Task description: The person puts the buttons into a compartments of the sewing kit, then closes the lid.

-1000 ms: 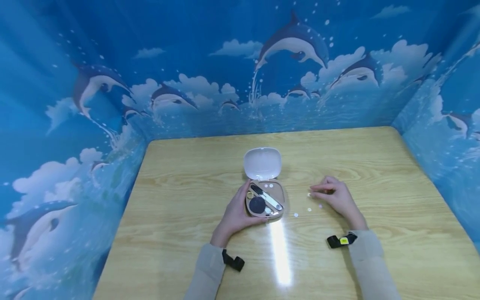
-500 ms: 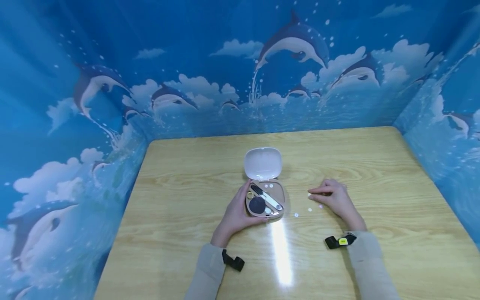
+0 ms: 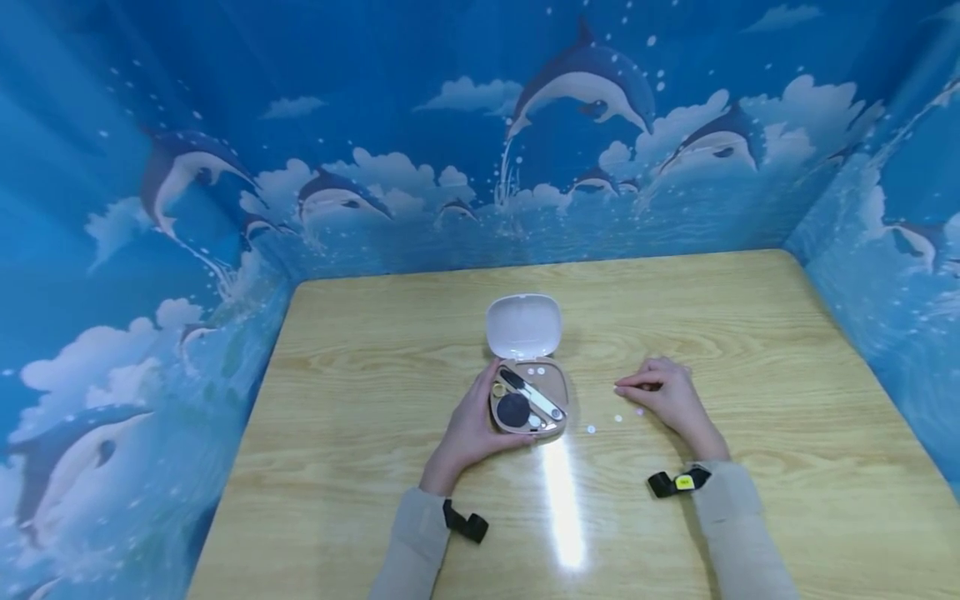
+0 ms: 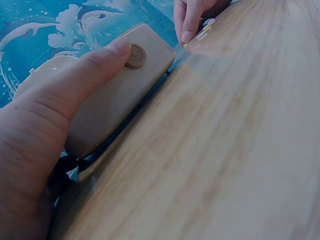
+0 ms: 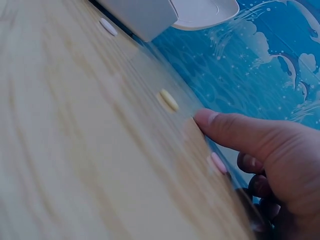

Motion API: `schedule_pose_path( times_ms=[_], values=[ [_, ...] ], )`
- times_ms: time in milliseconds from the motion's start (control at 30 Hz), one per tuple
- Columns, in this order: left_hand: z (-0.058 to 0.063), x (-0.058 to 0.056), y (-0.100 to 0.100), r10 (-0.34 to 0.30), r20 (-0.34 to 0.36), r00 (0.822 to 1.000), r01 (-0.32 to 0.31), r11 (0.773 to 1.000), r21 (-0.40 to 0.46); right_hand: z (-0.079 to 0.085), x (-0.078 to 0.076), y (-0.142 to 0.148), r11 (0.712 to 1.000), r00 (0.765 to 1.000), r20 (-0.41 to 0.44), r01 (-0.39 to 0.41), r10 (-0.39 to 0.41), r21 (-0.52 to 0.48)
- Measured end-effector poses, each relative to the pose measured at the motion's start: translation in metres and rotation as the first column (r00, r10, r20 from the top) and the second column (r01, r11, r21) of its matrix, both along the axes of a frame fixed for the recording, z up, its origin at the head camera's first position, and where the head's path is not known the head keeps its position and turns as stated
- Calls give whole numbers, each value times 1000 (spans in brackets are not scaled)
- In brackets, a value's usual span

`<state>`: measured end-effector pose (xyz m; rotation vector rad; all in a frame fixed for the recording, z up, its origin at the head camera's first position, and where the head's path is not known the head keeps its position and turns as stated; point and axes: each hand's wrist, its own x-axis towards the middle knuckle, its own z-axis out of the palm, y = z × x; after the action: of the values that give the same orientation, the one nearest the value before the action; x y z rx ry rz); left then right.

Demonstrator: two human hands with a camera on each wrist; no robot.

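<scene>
Buttons (image 3: 618,417), small and pale, lie loose on the table just beside the right hand (image 3: 670,398), whose forefinger is stretched to one while the other fingers curl, gripping nothing. Left hand (image 3: 471,429) clasps the open sewing case (image 3: 528,404) mid-table. Wooden table (image 3: 750,333), dolphin-printed blue walls (image 3: 375,125) around

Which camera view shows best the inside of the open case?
The head view: it looks down into the open case and shows its compartments, with the left hand holding its side. The left wrist view shows only the outside wall, the right wrist view only a corner and the raised lid.
</scene>
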<state>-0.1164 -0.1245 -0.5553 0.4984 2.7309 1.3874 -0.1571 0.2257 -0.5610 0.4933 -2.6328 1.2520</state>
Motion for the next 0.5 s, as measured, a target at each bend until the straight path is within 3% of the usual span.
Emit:
schedule_pose_path(
  times_ms=[233, 500],
  values=[
    [0, 0, -1, 1, -1, 1000, -1, 1000, 3, -4, -1, -1, 1000, 997, -73, -7, 6, -18],
    [-1, -1, -1, -2, 7, 1000, 2, 1000, 5, -3, 0, -2, 998, 998, -63, 4, -8, -68]
  ],
)
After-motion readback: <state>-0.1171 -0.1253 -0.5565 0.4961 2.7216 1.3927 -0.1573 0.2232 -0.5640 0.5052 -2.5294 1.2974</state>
